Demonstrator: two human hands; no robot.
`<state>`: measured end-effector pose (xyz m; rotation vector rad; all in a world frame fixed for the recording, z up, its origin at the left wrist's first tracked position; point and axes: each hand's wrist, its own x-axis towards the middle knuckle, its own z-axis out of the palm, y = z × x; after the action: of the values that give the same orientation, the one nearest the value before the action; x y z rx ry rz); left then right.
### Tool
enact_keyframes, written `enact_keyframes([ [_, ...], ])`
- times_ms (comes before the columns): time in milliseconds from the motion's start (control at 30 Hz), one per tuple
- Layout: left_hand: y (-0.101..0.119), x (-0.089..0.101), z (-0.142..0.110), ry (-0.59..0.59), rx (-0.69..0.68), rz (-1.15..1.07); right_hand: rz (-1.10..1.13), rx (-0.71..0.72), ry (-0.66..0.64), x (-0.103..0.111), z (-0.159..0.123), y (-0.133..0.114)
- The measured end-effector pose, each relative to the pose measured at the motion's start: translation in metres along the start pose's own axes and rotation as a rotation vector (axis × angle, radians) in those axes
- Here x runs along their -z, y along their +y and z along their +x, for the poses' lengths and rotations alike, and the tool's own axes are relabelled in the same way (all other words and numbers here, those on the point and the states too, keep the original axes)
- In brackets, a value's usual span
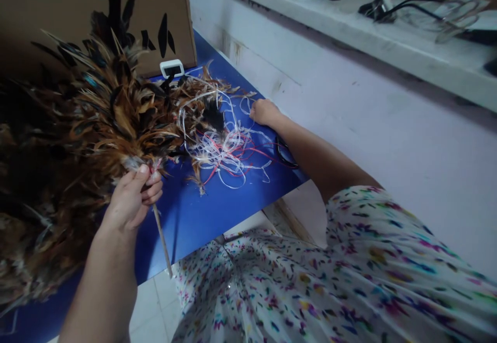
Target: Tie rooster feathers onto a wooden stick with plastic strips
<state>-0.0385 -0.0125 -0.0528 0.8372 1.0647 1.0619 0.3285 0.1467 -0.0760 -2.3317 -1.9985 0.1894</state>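
My left hand [135, 193] is closed around the stick of a feather duster [124, 120], just below its brown and black feathers. The thin wooden stick [161, 237] slants down past the table's front edge. Pink and white strands show at the fingers, by the feather base. Across the table, my right hand [264, 112] is closed at the right edge, with a loop of thin white plastic string at its fingertips. A tangle of white and red string [223, 151] lies between the hands.
Loose brown feathers [205, 81] cover the blue table [194, 229], with a large feather pile [46, 177] at left. A cardboard box [171, 1] and small white-framed device [172, 68] stand behind. Black-handled scissors [285, 154] lie near my right forearm. Cables [411, 9] litter the wall ledge.
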Motion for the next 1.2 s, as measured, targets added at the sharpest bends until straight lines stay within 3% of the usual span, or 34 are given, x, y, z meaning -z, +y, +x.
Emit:
enact_keyframes([
  [100,-0.002,0.002,0.002,0.000,-0.015,0.021,0.047,0.012,-0.017,0.006,0.002,-0.002],
  [267,-0.002,0.003,0.002,-0.003,0.004,0.015,0.176,0.084,0.069,0.025,-0.010,-0.005],
  [367,-0.002,0.001,0.002,0.010,0.025,0.016,0.188,0.150,-0.061,0.024,-0.020,-0.011],
  [500,-0.002,0.000,0.002,0.020,0.027,0.019,0.236,0.140,-0.171,0.012,-0.026,-0.019],
  [733,-0.001,0.000,0.000,0.036,0.019,0.030,0.602,0.037,-0.040,0.023,-0.018,-0.009],
  [833,-0.001,-0.001,0.001,0.028,0.031,0.027,0.591,0.046,-0.038,0.027,-0.020,-0.008],
  [1000,-0.002,0.001,0.003,0.021,0.028,0.016,0.507,0.025,-0.196,0.011,-0.027,-0.023],
  [1100,-0.002,0.002,0.003,0.028,0.008,0.008,0.662,-0.043,-0.194,0.006,-0.028,-0.030],
  [1200,-0.002,0.002,0.002,0.035,0.000,0.003,0.840,-0.080,-0.166,0.015,-0.028,-0.028],
])
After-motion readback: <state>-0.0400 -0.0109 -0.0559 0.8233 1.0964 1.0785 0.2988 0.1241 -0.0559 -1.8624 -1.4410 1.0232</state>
